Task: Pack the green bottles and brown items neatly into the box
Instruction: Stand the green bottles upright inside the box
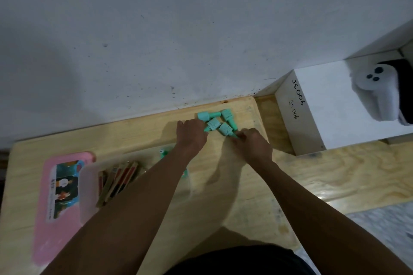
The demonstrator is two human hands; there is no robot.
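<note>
Several small green bottles point(218, 121) lie in a loose cluster at the far side of the wooden table point(245, 185), close to the wall. My left hand point(191, 134) rests against the cluster's left side, fingertips on one bottle point(212, 124). My right hand point(252, 143) pinches the cap end of another green bottle point(226, 129) at the cluster's near right. A clear plastic box point(89, 185) stands at the near left with brown flat items point(118, 183) leaning inside. Green bottle parts point(162, 153) show in the box behind my left forearm.
A pink lid point(55, 207) with a picture label lies left of the box. A white carton marked "JS006" point(335, 107) stands at the right, with a white controller point(377, 87) on it. The wall runs right behind the table's far edge.
</note>
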